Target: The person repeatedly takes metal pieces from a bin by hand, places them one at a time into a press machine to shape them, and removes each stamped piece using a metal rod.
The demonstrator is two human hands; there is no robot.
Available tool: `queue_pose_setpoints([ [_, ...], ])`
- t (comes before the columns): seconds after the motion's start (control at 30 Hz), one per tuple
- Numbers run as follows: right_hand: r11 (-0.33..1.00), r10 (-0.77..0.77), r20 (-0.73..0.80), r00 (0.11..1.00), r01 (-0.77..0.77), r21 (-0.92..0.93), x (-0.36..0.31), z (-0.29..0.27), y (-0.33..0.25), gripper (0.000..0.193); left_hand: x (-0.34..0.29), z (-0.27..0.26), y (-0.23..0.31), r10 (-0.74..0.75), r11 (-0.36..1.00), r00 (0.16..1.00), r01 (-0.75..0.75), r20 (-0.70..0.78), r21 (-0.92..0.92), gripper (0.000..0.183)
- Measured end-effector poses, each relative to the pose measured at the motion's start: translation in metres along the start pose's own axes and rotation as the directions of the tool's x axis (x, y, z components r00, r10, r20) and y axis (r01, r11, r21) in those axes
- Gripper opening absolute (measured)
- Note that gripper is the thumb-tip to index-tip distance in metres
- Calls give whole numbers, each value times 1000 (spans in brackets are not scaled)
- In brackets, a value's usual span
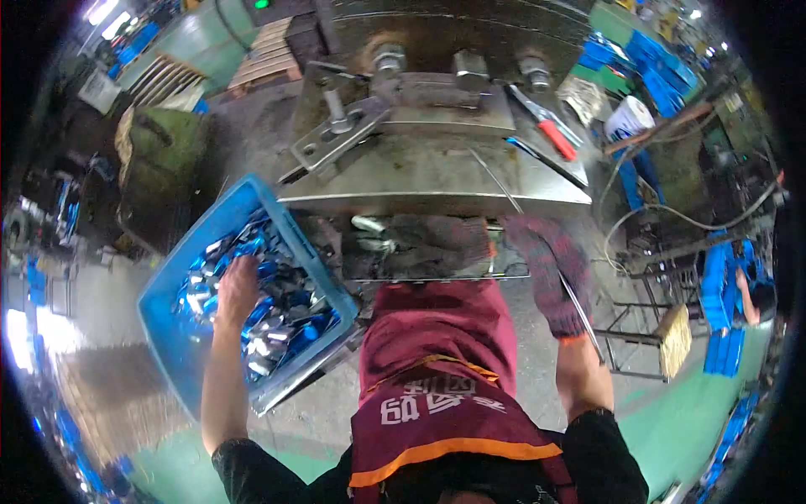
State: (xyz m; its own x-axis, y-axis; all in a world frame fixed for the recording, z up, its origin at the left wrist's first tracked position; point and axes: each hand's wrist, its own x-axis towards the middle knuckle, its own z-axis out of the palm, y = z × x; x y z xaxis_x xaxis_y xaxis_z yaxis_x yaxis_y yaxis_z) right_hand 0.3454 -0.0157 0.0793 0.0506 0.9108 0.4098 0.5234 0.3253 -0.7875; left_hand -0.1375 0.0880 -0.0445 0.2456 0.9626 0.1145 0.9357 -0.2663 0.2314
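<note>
My bare left hand [238, 290] reaches into a blue plastic bin [172, 357], down among shiny silver and blue metal pieces [281, 323]. Its fingers look curled, and whatever they grip is hidden. On the right, my right hand [554, 269] wears a dark knitted glove with an orange cuff. It is closed round a long thin metal rod [581, 315], whose far end reaches over the steel block [403, 172] in front of me. A dark, dirty glove [441, 245] lies in a shallow tray between my hands, just below the block's near edge.
Large bolts [470, 71] and a clamp bar [340, 134] sit on the block. Red-handled pliers [550, 130] and a dark flat tool [546, 160] lie at its right. A cable [655, 210] loops beside a metal-frame stand. Another person's hand [745, 294] shows far right by blue bins.
</note>
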Motion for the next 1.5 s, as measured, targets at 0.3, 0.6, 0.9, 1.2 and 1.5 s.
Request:
queue_pose_setpoints([
  [0.3, 894, 144, -73, 987, -98, 436, 119, 16, 32, 22, 21, -29, 40, -427, 752, 783, 585, 451, -303, 23],
  [0.6, 946, -39, -103, 994, 70, 317, 158, 32, 67, 19, -4, 9, -20, -278, 935, 894, 335, 350, -113, 22],
  [0.9, 957, -204, -162, 965, 232, 177, 37, 38, 37, 17, -4, 21, -33, -315, 900, 947, 316, 53, -299, 35],
  [1.2, 986, -166, -120, 979, 166, -13, -8, 11, 35, 23, -18, 19, -98, 96, 983, 995, -93, -10, 156, 20],
  [1.5, 997, 11, -63, 998, -6, 74, -15, 5, 27, 23, 103, -44, 176, -292, 643, 956, 185, -14, -743, 26],
])
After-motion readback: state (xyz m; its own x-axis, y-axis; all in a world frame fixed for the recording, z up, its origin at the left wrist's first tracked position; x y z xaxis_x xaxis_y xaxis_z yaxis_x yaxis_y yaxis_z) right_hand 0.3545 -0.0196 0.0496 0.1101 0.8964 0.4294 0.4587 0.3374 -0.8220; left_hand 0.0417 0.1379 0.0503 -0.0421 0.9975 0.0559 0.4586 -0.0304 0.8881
